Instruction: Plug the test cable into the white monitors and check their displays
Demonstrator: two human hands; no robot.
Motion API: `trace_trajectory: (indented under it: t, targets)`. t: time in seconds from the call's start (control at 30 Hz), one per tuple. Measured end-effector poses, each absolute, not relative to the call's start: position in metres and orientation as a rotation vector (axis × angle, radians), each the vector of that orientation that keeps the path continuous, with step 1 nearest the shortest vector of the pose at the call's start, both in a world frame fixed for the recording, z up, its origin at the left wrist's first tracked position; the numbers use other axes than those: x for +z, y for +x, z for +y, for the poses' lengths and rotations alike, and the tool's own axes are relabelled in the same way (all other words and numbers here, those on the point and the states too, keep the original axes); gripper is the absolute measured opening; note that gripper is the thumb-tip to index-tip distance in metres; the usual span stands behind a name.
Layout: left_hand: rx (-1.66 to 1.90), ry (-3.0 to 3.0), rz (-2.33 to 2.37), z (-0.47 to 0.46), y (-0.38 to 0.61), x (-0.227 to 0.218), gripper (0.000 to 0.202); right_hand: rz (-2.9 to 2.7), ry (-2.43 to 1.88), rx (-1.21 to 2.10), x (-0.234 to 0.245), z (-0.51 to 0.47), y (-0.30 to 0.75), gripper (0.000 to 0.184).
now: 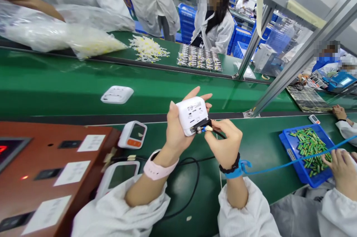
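My left hand grips a small white device and holds it up above the green bench, back side toward me. My right hand pinches a plug on a black cable at the device's lower edge. The plug touches the device's port area. A pink band sits on my left wrist, and a blue strap with a blue cord on my right wrist.
A brown test box stands at the left with two white devices beside it. Another white device lies on the green conveyor. At the right a co-worker's hand reaches into a blue tray of green parts. Other people work across the belt.
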State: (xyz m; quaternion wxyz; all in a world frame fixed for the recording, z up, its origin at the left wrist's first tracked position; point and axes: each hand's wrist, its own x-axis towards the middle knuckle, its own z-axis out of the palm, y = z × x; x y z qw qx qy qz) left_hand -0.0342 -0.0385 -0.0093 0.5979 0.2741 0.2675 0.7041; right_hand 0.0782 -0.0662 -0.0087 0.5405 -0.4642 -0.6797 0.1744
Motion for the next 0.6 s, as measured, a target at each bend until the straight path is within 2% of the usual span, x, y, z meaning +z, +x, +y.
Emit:
trace_trajectory:
  t: [0.23, 0.47, 0.6]
  targets:
    - [1.712, 0.702, 0.628, -0.042, -0.033, -0.007, 0.073, -1.643, -1.045, 0.496, -0.008, -0.064, 0.078, 0.019]
    - [1.788, 0.791, 0.621, -0.046, -0.033, -0.005, 0.062, -1.696, -1.04, 0.411, -0.014, -0.064, 0.071, 0.023]
    - [1.807, 0.792, 0.624, -0.047, -0.034, -0.003, 0.062, -1.7, -1.044, 0.454, -0.019, -0.064, 0.067, 0.026]
